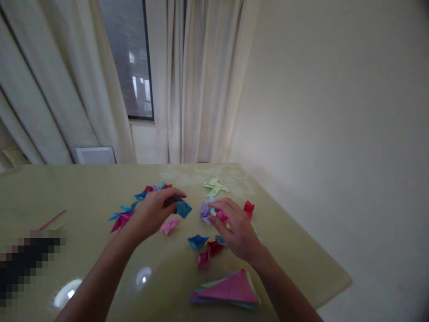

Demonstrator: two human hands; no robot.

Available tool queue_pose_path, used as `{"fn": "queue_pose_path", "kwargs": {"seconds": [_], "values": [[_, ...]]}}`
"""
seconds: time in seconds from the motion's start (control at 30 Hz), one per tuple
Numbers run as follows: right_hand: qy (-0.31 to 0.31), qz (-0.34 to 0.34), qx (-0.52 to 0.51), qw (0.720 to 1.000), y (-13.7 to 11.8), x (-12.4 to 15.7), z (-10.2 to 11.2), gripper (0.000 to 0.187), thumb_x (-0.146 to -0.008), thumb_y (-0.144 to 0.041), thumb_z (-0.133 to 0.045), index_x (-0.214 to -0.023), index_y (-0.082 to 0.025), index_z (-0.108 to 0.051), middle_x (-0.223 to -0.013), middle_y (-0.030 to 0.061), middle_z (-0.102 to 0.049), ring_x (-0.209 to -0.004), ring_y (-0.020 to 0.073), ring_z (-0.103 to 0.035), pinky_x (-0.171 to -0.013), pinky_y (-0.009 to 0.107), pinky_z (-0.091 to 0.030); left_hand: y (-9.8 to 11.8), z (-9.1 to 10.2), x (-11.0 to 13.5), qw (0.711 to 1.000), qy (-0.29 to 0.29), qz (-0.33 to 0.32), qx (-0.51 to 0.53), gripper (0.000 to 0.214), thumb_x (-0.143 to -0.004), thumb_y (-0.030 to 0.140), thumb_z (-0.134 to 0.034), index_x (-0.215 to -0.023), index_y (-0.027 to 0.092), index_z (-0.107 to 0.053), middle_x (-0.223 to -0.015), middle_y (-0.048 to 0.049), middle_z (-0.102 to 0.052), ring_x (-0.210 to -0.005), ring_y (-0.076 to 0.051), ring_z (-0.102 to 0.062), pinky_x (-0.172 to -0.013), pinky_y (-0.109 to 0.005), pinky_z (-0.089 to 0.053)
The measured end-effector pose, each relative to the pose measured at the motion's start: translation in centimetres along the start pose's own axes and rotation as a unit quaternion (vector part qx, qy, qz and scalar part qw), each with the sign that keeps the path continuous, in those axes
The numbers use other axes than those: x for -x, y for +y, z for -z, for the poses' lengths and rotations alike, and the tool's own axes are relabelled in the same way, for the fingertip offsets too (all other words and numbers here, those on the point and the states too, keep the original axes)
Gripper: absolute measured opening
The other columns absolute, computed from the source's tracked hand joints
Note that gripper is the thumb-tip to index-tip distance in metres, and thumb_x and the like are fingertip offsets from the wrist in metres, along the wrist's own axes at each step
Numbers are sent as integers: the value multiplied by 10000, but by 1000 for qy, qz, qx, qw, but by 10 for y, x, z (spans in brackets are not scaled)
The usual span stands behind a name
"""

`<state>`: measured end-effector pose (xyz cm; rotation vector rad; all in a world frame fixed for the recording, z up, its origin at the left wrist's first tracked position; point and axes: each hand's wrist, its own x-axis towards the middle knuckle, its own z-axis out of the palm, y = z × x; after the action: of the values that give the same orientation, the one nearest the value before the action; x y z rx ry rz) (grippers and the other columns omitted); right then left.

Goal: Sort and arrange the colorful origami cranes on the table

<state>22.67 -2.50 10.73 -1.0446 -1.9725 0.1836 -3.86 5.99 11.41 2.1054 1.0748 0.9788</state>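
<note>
My left hand [154, 211] is closed in a pinch on a folded blue paper piece [182, 209], holding it just above the table [83, 192]. My right hand [234, 227] rests with curled fingers on a small cluster of folded pieces, a lilac one [204, 211] and a pink one [221, 216], touching them at the fingertips. A pale pink folded piece [170, 225] lies between the hands. Blue [197, 241] and red [214, 247] folded pieces sit below my right hand.
A stack of coloured paper sheets [229, 290] lies near the table's front edge. A pale green paper pinwheel [214, 186] sits further back. A pile of blue and magenta folded pieces [129, 212] lies left. A pink straw [52, 219] is at far left. The wall stands close on the right.
</note>
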Motion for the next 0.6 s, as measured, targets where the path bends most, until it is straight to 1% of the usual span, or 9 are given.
{"fn": "queue_pose_path", "kwargs": {"seconds": [0.07,0.1,0.17,0.27,0.4,0.5,0.6], "values": [[-40,-6,-17,999,-5,-34,-8,236,-1062,-310,-666,-1264,-202,-720,-1144,91,-746,-1029,223,-701,-941,353,-535,14,-1,5,1000,-19,-10,23,333,-872,315,-629,-1174,232,-742,-1036,-64,-824,-928,-240,-789,-830,-356,-633],[-62,-8,-25,998,-5,-46,-11,230,-1048,-282,-688,-1261,-204,-726,-1120,78,-757,-996,211,-708,-917,337,-533,19,-2,7,999,-31,-16,27,337,-879,302,-633,-1198,240,-720,-1044,-60,-817,-942,-236,-787,-840,-358,-635],[-101,-12,-41,994,-3,-62,-17,214,-1014,-212,-729,-1227,-209,-745,-1072,53,-776,-948,193,-717,-873,307,-525,23,-2,10,998,-40,-26,30,319,-898,298,-649,-1212,254,-681,-1075,-55,-798,-967,-230,-783,-867,-367,-638],[-145,-10,-63,987,3,-67,-20,208,-958,-131,-776,-1152,-205,-767,-1009,30,-778,-876,170,-710,-816,272,-511,21,-5,10,999,-17,-27,39,319,-905,305,-678,-1217,262,-629,-1132,-53,-762,-985,-222,-782,-887,-379,-645],[-159,4,-69,985,9,-65,-15,97,-948,-141,-791,-1036,-179,-777,-933,23,-731,-773,140,-651,-747,250,-482,17,-12,8,998,5,-33,54,390,-897,317,-699,-1272,265,-604,-1125,-38,-720,-940,-203,-784,-887,-382,-655],[-156,1,-62,986,13,-66,-12,64,-954,-134,-769,-994,-184,-775,-881,7,-702,-757,133,-622,-719,242,-452,16,-12,6,997,-3,-33,71,414,-908,332,-683,-1309,267,-601,-1137,-39,-710,-965,-198,-777,-923,-388,-647],[-167,-30,-68,983,19,-67,-11,86,-978,-146,-720,-1017,-203,-771,-786,-30,-686,-684,117,-600,-680,234,-424,3,-7,3,997,-30,-3,78,465,-937,383,-644,-1380,261,-573,-1181,-63,-724,-1011,-216,-768,-923,-391,-638]]}}
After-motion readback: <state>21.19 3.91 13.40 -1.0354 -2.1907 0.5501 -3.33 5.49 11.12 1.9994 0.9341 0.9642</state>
